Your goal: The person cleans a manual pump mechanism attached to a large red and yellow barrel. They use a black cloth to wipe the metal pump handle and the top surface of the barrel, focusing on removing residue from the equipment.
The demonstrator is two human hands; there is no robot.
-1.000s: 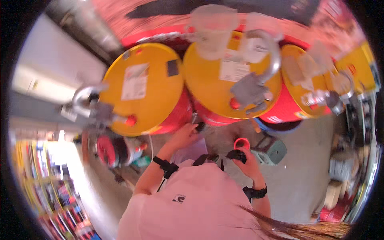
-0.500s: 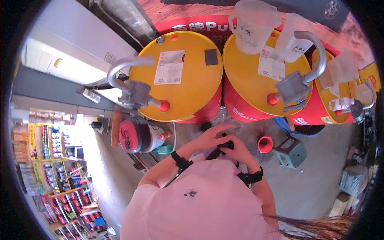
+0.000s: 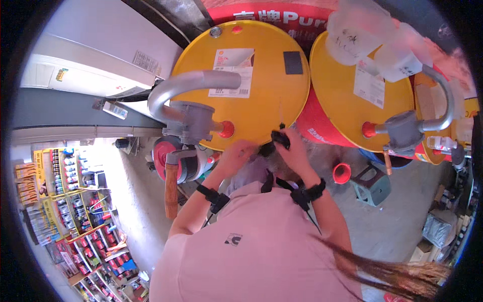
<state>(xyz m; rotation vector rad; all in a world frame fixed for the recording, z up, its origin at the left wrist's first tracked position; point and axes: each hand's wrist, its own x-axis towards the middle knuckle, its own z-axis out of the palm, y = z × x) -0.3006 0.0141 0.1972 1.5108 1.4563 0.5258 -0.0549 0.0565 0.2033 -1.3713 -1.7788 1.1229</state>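
Both arms reach forward from my pink shirt (image 3: 256, 241) toward the near edge of a yellow-topped red drum (image 3: 271, 100). My right hand (image 3: 296, 153) is closed around a small black device (image 3: 279, 138) with a thin stalk pointing up over the drum lid. Beside it, my left hand (image 3: 237, 160) is blurred, its fingers bent toward a dark strap-like piece (image 3: 266, 149). Whether those fingers grip it is unclear. Black bands with small modules circle both wrists. A grey hand pump (image 3: 188, 121) with a curved spout stands on the drum, left of my left hand.
A second yellow-topped drum (image 3: 362, 95) carries another pump (image 3: 402, 128) and translucent jugs (image 3: 357, 32). A red funnel (image 3: 341, 173) and a green stool (image 3: 371, 184) are on the floor at right. A wooden pump handle (image 3: 171, 191) hangs near my left forearm. Stocked shelves (image 3: 75, 211) line the left.
The drums look larger and closer now. My hands, together over a black item before, are further apart and nearer the left drum. The black device shows more clearly in my right hand.
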